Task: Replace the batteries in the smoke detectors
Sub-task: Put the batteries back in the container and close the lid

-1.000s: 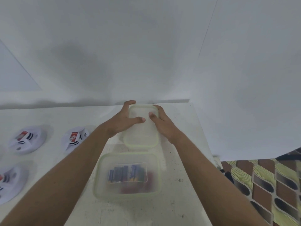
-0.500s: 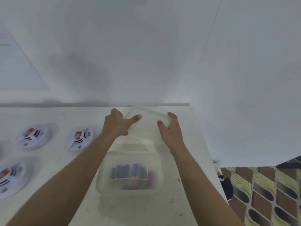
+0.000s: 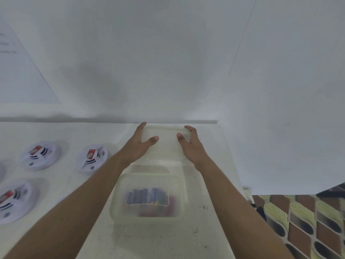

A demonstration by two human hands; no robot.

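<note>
Likely a home: white table (image 3: 205, 230), patterned floor tiles (image 3: 308, 221).

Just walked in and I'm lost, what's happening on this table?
A person holds a translucent lid by its sides with the left hand and right hand, at the far edge of the table by the wall. The tub of batteries sits nearer them. To the left lie smoke detectors, untouched.

The box (image 3: 119, 208) is frosted, translucent plastic with a pale green rim; the batteries (image 3: 145, 198) inside it show only as blurred blue shapes. Behind the box, the lid (image 3: 167, 142) is the same cloudy plastic. Left of the box, the detectors (image 3: 92, 158) are smooth white plastic with a slight sheen. The surface (image 3: 205, 225) under the box is matt white, speckled and scuffed.
</note>
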